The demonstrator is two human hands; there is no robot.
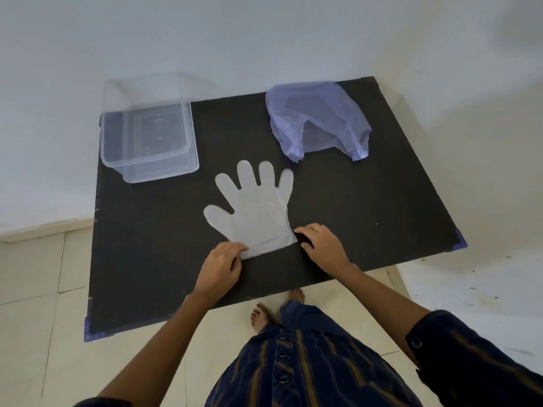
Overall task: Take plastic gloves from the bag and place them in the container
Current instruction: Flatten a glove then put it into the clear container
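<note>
Flat on the dark rectangular tabletop (141, 259), near its front centre: one translucent whitish plastic glove (255, 212), five fingers spread and pointing toward the far edge, cuff toward the near edge. At the cuff's left corner: left hand (221, 267), fingertips (241, 248) pressed together on the cuff edge; whether pinching the film or only pressing it down cannot be told. At the cuff's right corner: right hand (321, 245), fingers curled, close together, tips touching or just beside the cuff edge; grip cannot be told. At the far left of the table: clear rectangular plastic container (148, 136), open top, upright, well apart from the glove. At the far right: crumpled pale violet thin plastic bag (317, 118), lying on the surface, apart from the glove and the container. Below the table's near edge: striped dark garment and bare feet on pale floor tiles.
</note>
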